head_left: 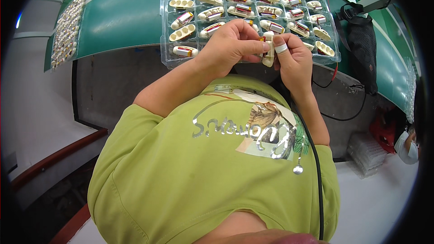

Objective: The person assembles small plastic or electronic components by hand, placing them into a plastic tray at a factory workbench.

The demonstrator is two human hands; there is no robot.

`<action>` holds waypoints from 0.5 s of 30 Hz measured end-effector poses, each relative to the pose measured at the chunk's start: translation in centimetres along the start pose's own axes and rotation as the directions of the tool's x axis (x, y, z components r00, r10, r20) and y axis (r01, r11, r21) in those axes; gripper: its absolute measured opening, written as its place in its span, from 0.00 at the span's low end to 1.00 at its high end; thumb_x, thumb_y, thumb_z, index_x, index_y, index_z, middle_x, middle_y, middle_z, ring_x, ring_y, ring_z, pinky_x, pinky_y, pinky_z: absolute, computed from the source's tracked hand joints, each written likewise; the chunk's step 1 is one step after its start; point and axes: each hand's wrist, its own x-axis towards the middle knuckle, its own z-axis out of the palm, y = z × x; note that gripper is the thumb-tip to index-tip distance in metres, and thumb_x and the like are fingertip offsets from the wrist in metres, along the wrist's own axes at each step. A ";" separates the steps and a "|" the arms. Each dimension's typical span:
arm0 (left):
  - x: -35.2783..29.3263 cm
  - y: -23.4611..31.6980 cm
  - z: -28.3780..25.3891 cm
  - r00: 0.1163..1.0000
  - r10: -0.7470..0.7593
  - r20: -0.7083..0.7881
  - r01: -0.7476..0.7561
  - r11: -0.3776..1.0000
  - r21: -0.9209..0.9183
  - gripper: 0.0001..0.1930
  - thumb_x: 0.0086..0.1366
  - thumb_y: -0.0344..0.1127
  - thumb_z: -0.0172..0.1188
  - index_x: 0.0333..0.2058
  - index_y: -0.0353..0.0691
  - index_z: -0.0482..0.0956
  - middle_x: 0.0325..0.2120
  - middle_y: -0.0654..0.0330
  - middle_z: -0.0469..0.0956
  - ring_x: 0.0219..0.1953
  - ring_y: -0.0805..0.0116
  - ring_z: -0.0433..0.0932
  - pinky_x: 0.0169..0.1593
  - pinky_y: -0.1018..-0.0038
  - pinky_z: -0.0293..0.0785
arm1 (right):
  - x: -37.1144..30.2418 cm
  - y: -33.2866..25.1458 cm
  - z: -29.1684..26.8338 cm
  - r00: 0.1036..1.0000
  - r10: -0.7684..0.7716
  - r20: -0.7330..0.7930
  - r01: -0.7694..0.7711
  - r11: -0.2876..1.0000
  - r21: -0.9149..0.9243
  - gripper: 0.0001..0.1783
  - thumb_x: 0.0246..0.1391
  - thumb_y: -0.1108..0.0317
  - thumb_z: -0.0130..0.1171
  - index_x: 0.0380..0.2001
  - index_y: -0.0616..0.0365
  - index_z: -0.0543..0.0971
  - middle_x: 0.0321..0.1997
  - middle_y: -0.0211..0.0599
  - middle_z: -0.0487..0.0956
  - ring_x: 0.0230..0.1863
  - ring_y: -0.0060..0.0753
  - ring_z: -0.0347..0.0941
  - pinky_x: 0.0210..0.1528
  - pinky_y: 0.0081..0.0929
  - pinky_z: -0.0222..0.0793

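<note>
A small cream plastic casing (268,50) stands on end between my two hands, just above the near edge of a clear divided tray (164,27). From its left side, my left hand (233,45) pinches it with thumb and forefinger, and a bit of yellow and red shows by those fingertips. My right hand (293,56), with white tape round the thumb, grips its right side. In the tray's compartments lie several like casings, some bearing a silver battery (184,51) with red and yellow ends, others showing a row of round hollows (182,32).
The tray rests on a green table (122,18). At the far left is another filled tray (70,29). A black mesh bag (361,45) hangs at the right, near a black cable (348,118). Stacked clear trays (367,153) stand low at the right, beside another person's arm (409,142).
</note>
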 end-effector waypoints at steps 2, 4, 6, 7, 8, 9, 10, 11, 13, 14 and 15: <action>0.1 -0.1 -0.4 0.999 0.007 0.040 -0.006 0.999 -0.041 0.11 0.56 0.28 0.66 0.35 0.37 0.72 0.32 0.61 0.76 0.34 0.73 0.78 0.35 0.78 0.79 | 0.0 0.0 0.3 0.999 -0.036 -0.029 0.037 0.999 0.030 0.12 0.60 0.61 0.57 0.31 0.59 0.76 0.20 0.23 0.73 0.19 0.10 0.63 0.19 0.12 0.57; 0.1 0.0 -0.4 0.997 0.016 0.079 -0.009 0.996 -0.084 0.12 0.56 0.28 0.66 0.36 0.37 0.72 0.33 0.61 0.76 0.34 0.73 0.78 0.35 0.77 0.79 | -0.1 0.2 -0.2 0.999 -0.050 -0.008 0.049 0.997 -0.055 0.11 0.59 0.61 0.58 0.31 0.59 0.77 0.21 0.23 0.73 0.20 0.10 0.64 0.20 0.12 0.57; 0.1 0.5 -0.3 0.996 0.001 0.094 0.016 0.983 -0.183 0.13 0.58 0.28 0.63 0.41 0.36 0.73 0.34 0.60 0.76 0.35 0.72 0.78 0.37 0.76 0.79 | -0.5 -0.3 -0.8 0.999 -0.021 0.042 0.025 0.995 -0.094 0.12 0.60 0.61 0.57 0.31 0.59 0.76 0.21 0.22 0.73 0.20 0.10 0.64 0.20 0.12 0.57; 0.2 0.4 -0.4 0.995 -0.002 0.096 0.020 0.983 -0.182 0.13 0.58 0.28 0.63 0.41 0.36 0.73 0.34 0.60 0.76 0.35 0.72 0.78 0.37 0.76 0.79 | -0.7 -0.7 -1.1 0.996 0.008 0.089 0.004 0.991 -0.135 0.12 0.60 0.61 0.56 0.31 0.59 0.76 0.21 0.22 0.73 0.21 0.10 0.63 0.21 0.12 0.58; 0.3 0.4 -0.8 0.990 -0.009 0.140 0.035 0.982 -0.187 0.15 0.60 0.29 0.62 0.45 0.34 0.72 0.35 0.60 0.77 0.36 0.72 0.78 0.38 0.76 0.79 | -0.8 -1.1 -1.1 0.996 0.011 0.086 0.001 0.991 -0.134 0.12 0.60 0.61 0.56 0.31 0.59 0.76 0.21 0.22 0.73 0.21 0.10 0.63 0.21 0.12 0.58; 0.4 0.2 -1.1 0.983 -0.015 0.183 0.051 0.980 -0.190 0.17 0.61 0.30 0.61 0.48 0.33 0.72 0.36 0.59 0.77 0.36 0.72 0.78 0.39 0.75 0.79 | -0.9 -1.5 -1.2 0.987 0.059 0.146 -0.041 0.991 -0.128 0.12 0.61 0.61 0.54 0.31 0.59 0.76 0.22 0.22 0.72 0.22 0.11 0.64 0.22 0.13 0.58; 0.6 0.1 -1.3 0.983 -0.019 0.184 0.055 0.980 -0.190 0.17 0.61 0.30 0.61 0.48 0.33 0.72 0.36 0.59 0.77 0.36 0.72 0.78 0.39 0.75 0.79 | -1.0 -1.8 -1.2 0.973 0.106 0.207 -0.082 0.989 -0.125 0.12 0.62 0.61 0.53 0.31 0.59 0.76 0.22 0.22 0.72 0.23 0.11 0.64 0.24 0.13 0.59; 0.7 -0.1 -1.4 0.978 0.000 0.210 0.044 0.978 -0.205 0.18 0.62 0.32 0.60 0.50 0.33 0.71 0.36 0.58 0.77 0.37 0.72 0.78 0.39 0.75 0.79 | -1.0 -1.9 -1.1 0.973 0.109 0.205 -0.085 0.989 -0.123 0.12 0.62 0.61 0.53 0.31 0.59 0.76 0.22 0.22 0.72 0.23 0.11 0.64 0.24 0.13 0.59; 0.7 -0.2 -1.4 0.971 0.016 0.237 0.038 0.974 -0.221 0.19 0.64 0.33 0.59 0.52 0.32 0.71 0.37 0.57 0.78 0.37 0.72 0.78 0.39 0.75 0.78 | -1.0 -2.1 -0.9 0.960 0.085 0.268 -0.041 0.986 -0.165 0.12 0.63 0.62 0.50 0.31 0.59 0.76 0.23 0.22 0.72 0.25 0.12 0.64 0.27 0.15 0.60; 0.6 -0.1 -1.4 0.969 0.022 0.247 0.038 0.971 -0.237 0.19 0.64 0.33 0.59 0.52 0.32 0.71 0.38 0.57 0.78 0.37 0.72 0.78 0.40 0.74 0.78 | -1.0 -2.2 -0.8 0.960 0.087 0.265 -0.044 0.985 -0.165 0.12 0.63 0.62 0.50 0.31 0.59 0.76 0.23 0.22 0.72 0.25 0.12 0.64 0.27 0.15 0.60; 0.6 -0.1 -1.3 0.966 0.029 0.256 0.038 0.967 -0.252 0.20 0.64 0.33 0.59 0.52 0.31 0.71 0.38 0.56 0.78 0.38 0.72 0.78 0.41 0.74 0.78 | -1.0 -2.3 -0.8 0.960 0.108 0.259 -0.069 0.986 -0.155 0.12 0.63 0.63 0.50 0.31 0.59 0.76 0.24 0.23 0.72 0.26 0.13 0.64 0.28 0.15 0.60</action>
